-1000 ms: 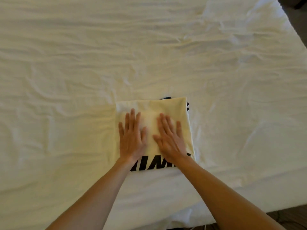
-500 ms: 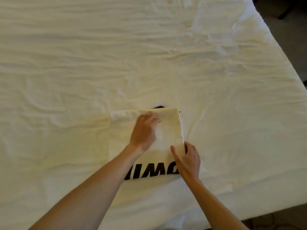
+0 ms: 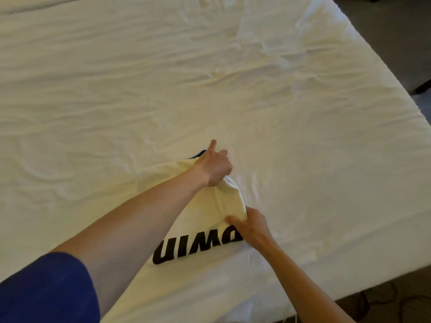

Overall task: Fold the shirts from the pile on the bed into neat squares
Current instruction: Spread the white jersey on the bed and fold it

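since half a second ago both hands have shifted to the shirt's right edge and begun lifting it; the left hand grips the far right corner, fingers curled round the cloth; the right hand pinches the near right corner; the folded cream shirt with black lettering lies near the front edge of the white bed sheet; the step looks like picking up the finished square; next it likely needs carrying aside without unfolding.
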Action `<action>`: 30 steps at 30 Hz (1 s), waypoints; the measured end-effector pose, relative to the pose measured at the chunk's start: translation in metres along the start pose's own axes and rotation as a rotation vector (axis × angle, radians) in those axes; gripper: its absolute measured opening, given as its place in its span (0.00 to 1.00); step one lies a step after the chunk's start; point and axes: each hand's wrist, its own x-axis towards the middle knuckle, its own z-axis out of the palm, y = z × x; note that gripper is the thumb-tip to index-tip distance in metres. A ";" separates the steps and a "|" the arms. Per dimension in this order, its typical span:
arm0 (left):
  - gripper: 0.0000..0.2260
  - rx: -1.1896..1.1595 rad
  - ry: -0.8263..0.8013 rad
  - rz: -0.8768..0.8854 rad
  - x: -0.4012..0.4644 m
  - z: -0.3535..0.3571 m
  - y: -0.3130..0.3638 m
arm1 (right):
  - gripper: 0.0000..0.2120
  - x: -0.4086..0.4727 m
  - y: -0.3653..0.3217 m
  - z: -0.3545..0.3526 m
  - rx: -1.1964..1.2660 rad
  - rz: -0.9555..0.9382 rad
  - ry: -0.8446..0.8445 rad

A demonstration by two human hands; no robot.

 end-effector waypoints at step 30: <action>0.18 -1.120 0.469 -1.310 -0.225 0.211 0.010 | 0.17 -0.061 -0.082 0.091 -0.408 -0.438 -0.023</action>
